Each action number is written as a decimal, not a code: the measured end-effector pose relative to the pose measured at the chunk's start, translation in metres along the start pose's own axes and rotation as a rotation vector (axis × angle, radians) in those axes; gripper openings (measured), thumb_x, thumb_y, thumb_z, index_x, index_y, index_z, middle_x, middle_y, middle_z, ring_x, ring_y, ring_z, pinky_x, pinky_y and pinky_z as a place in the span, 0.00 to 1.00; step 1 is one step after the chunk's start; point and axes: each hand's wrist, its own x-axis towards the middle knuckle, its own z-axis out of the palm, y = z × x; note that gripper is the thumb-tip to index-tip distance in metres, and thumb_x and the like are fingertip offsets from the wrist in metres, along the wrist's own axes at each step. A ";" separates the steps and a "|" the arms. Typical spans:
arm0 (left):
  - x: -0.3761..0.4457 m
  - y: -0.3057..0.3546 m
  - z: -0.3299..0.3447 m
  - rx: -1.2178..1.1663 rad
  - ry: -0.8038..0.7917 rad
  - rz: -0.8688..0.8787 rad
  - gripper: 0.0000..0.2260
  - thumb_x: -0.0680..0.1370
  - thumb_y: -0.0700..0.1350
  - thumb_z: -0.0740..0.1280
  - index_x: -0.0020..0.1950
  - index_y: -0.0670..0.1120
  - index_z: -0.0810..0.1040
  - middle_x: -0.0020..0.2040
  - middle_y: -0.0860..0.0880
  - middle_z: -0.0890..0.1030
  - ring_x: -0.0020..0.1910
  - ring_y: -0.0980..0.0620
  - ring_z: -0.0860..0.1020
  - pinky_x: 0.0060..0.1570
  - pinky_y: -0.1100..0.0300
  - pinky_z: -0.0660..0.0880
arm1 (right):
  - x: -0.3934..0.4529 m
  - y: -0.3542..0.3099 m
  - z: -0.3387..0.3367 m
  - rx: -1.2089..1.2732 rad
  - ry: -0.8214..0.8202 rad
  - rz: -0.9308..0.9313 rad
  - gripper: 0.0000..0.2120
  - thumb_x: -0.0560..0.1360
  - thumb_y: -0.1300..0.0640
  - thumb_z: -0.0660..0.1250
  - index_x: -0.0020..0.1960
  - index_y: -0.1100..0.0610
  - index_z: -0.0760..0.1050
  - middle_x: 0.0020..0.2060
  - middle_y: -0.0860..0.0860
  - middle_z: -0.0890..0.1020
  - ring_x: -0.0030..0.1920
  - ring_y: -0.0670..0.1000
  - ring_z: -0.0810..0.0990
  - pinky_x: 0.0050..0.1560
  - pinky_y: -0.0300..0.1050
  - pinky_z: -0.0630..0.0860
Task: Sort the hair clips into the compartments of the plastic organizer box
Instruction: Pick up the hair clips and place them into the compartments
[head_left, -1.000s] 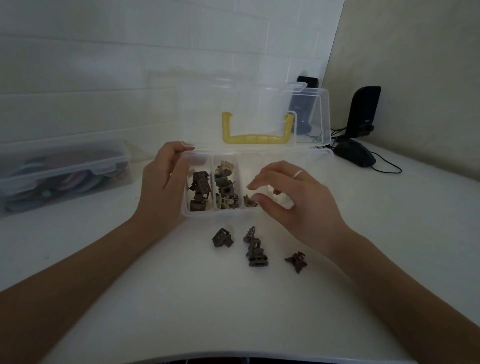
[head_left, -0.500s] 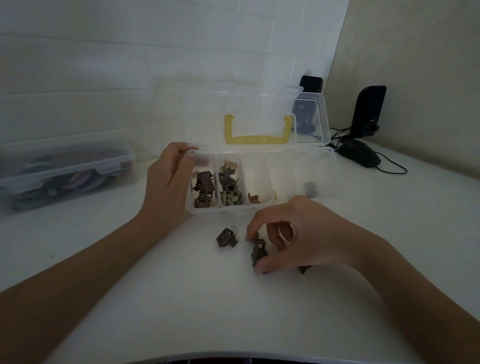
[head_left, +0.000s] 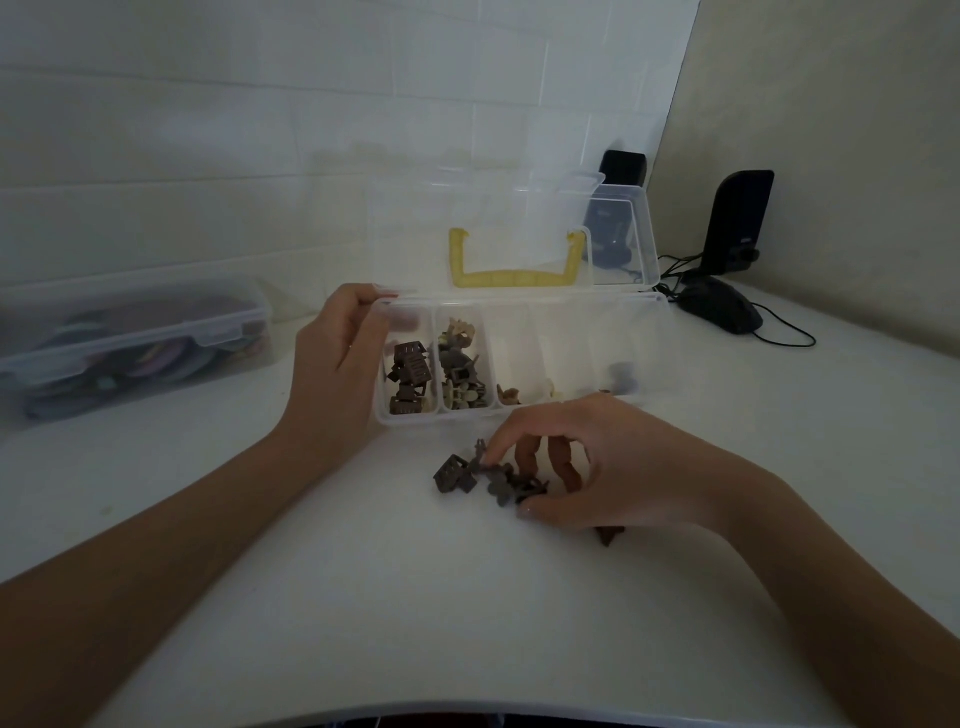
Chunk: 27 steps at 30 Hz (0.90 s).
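A clear plastic organizer box (head_left: 644, 312) stands open on the white table, its lid with a yellow handle (head_left: 511, 273) raised behind. Dark brown clips (head_left: 408, 371) fill its leftmost compartment and olive clips (head_left: 460, 364) the one beside it; further right lie single clips. My left hand (head_left: 332, 364) grips the box's left end. My right hand (head_left: 597, 462) rests on the table in front of the box, thumb and fingers closed on a grey-brown clip (head_left: 506, 480). A dark square clip (head_left: 454, 474) lies just left of it, and a brown clip (head_left: 609, 535) peeks out under my palm.
A lidded clear container (head_left: 130, 343) with coloured items stands at the left by the tiled wall. A black mouse (head_left: 722, 312) with its cable and black speakers (head_left: 737, 223) sit at the back right. A second clear tub (head_left: 623, 239) stands behind the lid.
My right hand came down from the box's third compartment to the loose clips on the table and closed its fingers on one. My left hand kept its grip on the box.
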 end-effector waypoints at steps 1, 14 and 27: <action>0.000 0.001 0.000 -0.005 0.001 -0.003 0.07 0.82 0.38 0.58 0.53 0.42 0.75 0.43 0.55 0.80 0.40 0.68 0.77 0.41 0.77 0.70 | 0.000 0.001 0.000 0.019 0.000 -0.009 0.18 0.69 0.53 0.72 0.55 0.38 0.74 0.46 0.41 0.80 0.41 0.47 0.80 0.45 0.46 0.79; -0.001 0.003 0.001 0.002 0.012 0.006 0.08 0.81 0.37 0.58 0.54 0.39 0.76 0.41 0.57 0.78 0.36 0.68 0.76 0.38 0.78 0.69 | 0.002 0.007 0.003 0.168 -0.016 -0.059 0.22 0.70 0.59 0.73 0.59 0.41 0.74 0.50 0.40 0.80 0.38 0.46 0.78 0.35 0.28 0.69; 0.000 -0.001 0.000 0.000 -0.006 0.092 0.07 0.82 0.36 0.58 0.52 0.41 0.75 0.42 0.59 0.77 0.41 0.69 0.76 0.41 0.77 0.69 | 0.003 0.012 -0.012 0.253 0.677 -0.128 0.15 0.70 0.66 0.71 0.49 0.48 0.77 0.49 0.47 0.78 0.35 0.47 0.77 0.29 0.32 0.72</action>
